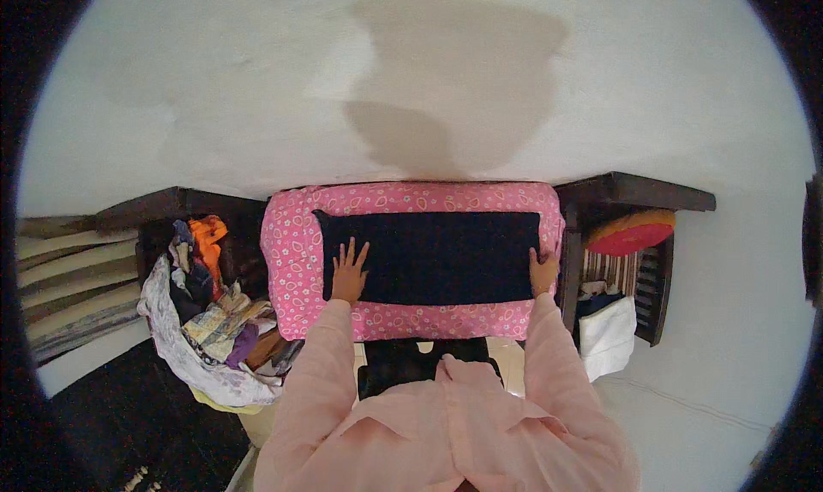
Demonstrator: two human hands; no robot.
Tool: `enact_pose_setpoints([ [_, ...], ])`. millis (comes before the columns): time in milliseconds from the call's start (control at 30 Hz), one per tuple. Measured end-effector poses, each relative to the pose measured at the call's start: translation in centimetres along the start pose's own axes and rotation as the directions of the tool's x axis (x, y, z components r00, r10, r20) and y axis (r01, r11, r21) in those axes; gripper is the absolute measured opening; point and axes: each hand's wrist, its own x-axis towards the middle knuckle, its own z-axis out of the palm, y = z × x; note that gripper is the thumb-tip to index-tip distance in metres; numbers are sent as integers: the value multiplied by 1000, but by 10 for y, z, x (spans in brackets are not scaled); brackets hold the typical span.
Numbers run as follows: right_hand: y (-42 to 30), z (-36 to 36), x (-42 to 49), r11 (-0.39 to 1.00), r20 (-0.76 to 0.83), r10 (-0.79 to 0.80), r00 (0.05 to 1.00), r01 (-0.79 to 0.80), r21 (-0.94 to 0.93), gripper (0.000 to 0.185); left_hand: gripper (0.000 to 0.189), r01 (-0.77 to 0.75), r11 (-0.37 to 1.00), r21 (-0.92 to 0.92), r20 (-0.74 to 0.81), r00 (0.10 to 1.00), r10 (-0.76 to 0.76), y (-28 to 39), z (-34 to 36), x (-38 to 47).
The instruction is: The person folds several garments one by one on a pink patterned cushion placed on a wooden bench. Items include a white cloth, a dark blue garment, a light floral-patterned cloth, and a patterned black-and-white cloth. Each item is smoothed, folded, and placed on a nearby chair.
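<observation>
A dark folded cloth (437, 257) lies flat in a long rectangle on a pink floral-printed cover (443, 323) over a table-like surface. My left hand (349, 275) rests palm down near its left end, fingers spread, with nothing held. At the right edge of the cloth is my right hand (543, 272); its fingers are bent at the edge, and whether they pinch the fabric is hard to see. A small corner of the cloth sticks up at the upper left.
Left of the table, a heap of crumpled clothes (225, 325) sits with a pale cloth (186, 363) around it. To the right, a dark wooden frame (656, 193) stands near a red and orange round item (633, 233) and a white cloth (604, 338). A pale wall (257, 106) rises behind.
</observation>
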Motion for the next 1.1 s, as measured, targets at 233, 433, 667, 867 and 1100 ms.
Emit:
enact_pose_setpoints([
  [233, 12, -5, -12, 953, 190, -25, 981, -35, 302, 45, 60, -243, 956, 166, 52, 970, 238, -19, -4, 3],
  [433, -57, -28, -7, 824, 315, -216, 924, -1, 567, 45, 54, -92, 965, -246, -89, 993, 73, 13, -21, 1],
  [667, -222, 0, -120, 767, 484, -583, 653, 246, 592, 61, 74, 152, -357, -922, 261, 924, -281, 25, -37, 1],
  [867, -210, 27, -168, 873, 868, -269, 416, -275, 403, 54, 71, 229, -270, -935, 320, 874, -365, -13, 15, 10],
  [1100, -146, 64, -151, 930, 341, -289, 895, 178, 320, 36, 63, 309, 258, -915, 115, 816, -567, -47, 41, 15],
])
